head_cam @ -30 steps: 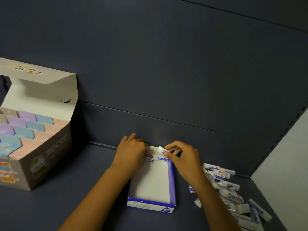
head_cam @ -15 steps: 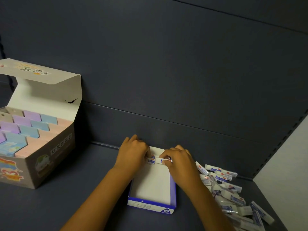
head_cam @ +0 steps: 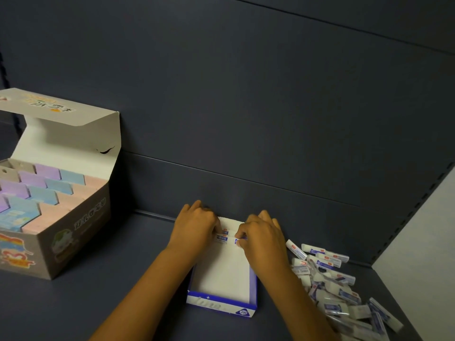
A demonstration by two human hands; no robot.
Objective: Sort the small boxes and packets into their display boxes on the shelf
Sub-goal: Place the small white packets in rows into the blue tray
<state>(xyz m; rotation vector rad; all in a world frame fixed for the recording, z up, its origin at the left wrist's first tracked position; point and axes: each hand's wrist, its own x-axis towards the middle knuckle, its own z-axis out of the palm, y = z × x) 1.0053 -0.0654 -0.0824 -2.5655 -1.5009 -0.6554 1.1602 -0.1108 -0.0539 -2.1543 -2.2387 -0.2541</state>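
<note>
Early stage. Shallow blue-and-white cardboard display tray point(head_cam: 222, 306) on the dark shelf point(head_cam: 128, 291) holds only a few small white packets point(head_cam: 221, 238) at its far end. Left hand point(head_cam: 194, 226) steadies them; right hand point(head_cam: 261, 236) pinches one into place. Loose pile point(head_cam: 330, 279) remains, right of tray.
</note>
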